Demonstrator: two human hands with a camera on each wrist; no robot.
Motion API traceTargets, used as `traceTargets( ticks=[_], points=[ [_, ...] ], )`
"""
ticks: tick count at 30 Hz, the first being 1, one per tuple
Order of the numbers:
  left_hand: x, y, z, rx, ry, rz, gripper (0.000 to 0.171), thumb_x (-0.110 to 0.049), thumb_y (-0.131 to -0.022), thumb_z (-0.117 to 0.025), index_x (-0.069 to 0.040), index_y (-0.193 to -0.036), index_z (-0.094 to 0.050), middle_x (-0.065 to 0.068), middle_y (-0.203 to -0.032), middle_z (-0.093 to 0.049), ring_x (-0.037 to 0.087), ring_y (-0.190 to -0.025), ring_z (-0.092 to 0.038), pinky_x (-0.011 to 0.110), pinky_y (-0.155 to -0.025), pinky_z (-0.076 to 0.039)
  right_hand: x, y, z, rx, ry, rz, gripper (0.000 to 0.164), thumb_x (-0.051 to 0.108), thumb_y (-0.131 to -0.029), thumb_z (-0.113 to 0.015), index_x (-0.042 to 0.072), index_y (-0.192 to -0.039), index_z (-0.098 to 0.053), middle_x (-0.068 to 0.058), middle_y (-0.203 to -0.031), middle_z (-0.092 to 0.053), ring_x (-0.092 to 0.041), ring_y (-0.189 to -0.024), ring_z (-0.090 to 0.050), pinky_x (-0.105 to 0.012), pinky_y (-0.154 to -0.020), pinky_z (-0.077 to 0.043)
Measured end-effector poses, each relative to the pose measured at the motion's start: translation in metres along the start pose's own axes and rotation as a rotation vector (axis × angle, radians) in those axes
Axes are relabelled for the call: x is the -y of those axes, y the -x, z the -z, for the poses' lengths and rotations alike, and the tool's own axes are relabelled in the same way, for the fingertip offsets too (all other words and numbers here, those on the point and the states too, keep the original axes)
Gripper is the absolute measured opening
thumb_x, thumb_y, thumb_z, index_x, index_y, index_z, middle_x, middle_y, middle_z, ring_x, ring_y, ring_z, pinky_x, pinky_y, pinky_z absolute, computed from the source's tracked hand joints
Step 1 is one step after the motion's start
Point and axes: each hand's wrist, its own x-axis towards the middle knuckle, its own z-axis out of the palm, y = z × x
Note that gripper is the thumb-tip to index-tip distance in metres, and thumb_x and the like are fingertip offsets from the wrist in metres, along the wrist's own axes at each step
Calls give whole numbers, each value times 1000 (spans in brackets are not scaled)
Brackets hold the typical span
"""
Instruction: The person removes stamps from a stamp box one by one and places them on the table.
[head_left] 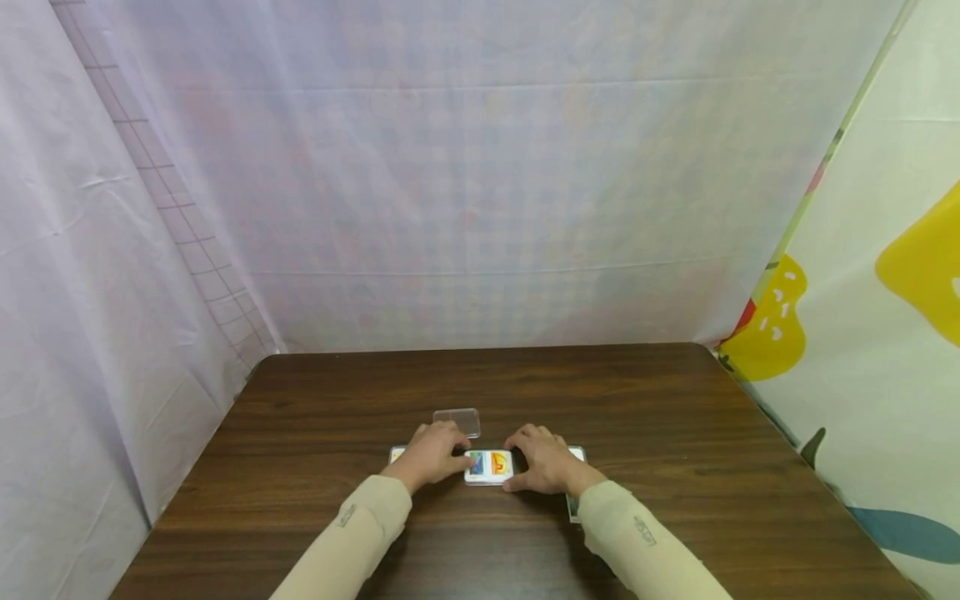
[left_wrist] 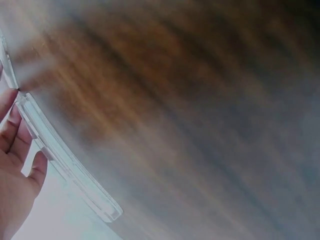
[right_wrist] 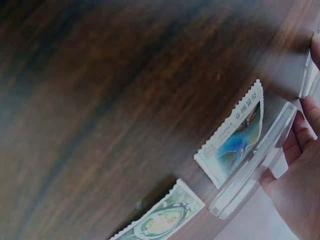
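Between the two hands lies a flat clear case with two colourful stamps on white, one blue-green and one orange-yellow. My left hand grips its left end, thumb over the near part. Its right end is held between the thumb and fingers of my right hand. Another clear case sits beneath the left hand, seen edge-on in the left wrist view. A similar clear case is under the right hand. Past it, a blue bird stamp and a green stamp show toothed edges.
A clear plastic cover lies just beyond the left hand. The dark brown wooden table runs back to a pale checked curtain. White cloth hangs at the left side, and a patterned cloth at the right.
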Motion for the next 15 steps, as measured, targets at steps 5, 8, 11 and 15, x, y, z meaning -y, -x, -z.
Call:
traceTargets(
  ticks=[5, 8, 11, 15],
  points=[
    [0, -1, 0, -2, -9, -14, 23, -37, -88, -74, -17, -98, -75, -5, -92, -62, 16, -90, -57, 42, -81, -43, 0, 0, 0, 1, -4, 5, 57, 44, -77, -83, 15, -121, -62, -10, -129, -53, -35, -125, -46, -60, -102, -34],
    [0, -2, 0, -2, -8, -14, 21, -36, -88, -74, -17, -97, -75, -5, -92, -62, 16, -90, -57, 41, -81, -43, 0, 0, 0, -2, -8, 12, 56, 44, -77, -83, 15, -120, -61, -10, -129, -53, -35, -125, -46, -61, -102, -33],
    [0, -3, 0, -7, -5, -8, 22, -36, -88, -74, -16, -97, -74, -5, -91, -62, 15, -90, -57, 41, -80, -43, 0, 0, 0, -4, -7, 15, 56, 44, -77, -83, 15, -121, -61, -10, -128, -53, -35, -125, -45, -61, -102, -33],
    [-1, -4, 0, -21, 7, 6, 22, -34, -87, -75, -14, -97, -73, -5, -88, -61, 14, -88, -56, 40, -79, -43, 0, 0, 0, -4, -5, 15, 57, 44, -77, -83, 15, -121, -61, -10, -129, -53, -35, -125, -45, -61, -102, -33]
  ],
)
